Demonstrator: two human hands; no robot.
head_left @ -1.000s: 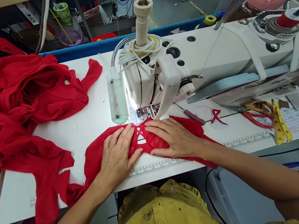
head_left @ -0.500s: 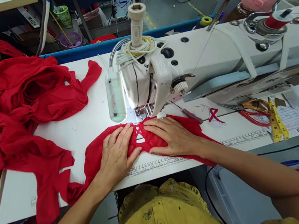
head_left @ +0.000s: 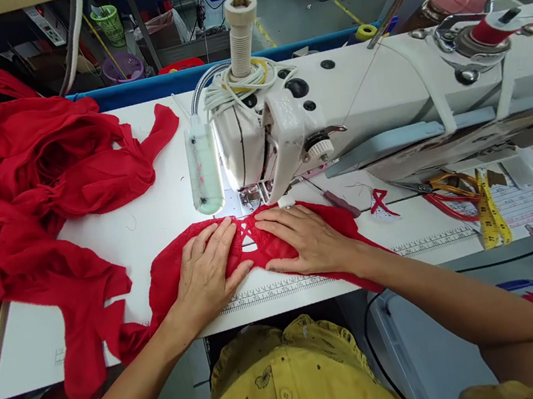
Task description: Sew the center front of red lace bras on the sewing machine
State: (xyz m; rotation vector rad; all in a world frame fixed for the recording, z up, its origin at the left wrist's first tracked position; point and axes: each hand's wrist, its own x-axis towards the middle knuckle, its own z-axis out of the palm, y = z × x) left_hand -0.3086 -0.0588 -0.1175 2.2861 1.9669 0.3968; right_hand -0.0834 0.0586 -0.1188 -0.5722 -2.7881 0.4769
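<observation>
Resting flat on red fabric (head_left: 277, 250), the outstretched left hand (head_left: 206, 263) and right hand (head_left: 303, 237) are flanking its cutout (head_left: 246, 232) — nine and three o'clock.

Garment (head_left: 275, 247) under hands (head_left: 205, 262) (head_left: 309, 240), sewing machine (head_left: 375, 91) behind it, cloth pile (head_left: 38, 195) left, scissors (head_left: 425, 188) right (tape measure (head_left: 486, 212) by their handles)

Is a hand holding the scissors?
No, the left hand and right hand rest on red cloth; the scissors lie apart.
</observation>
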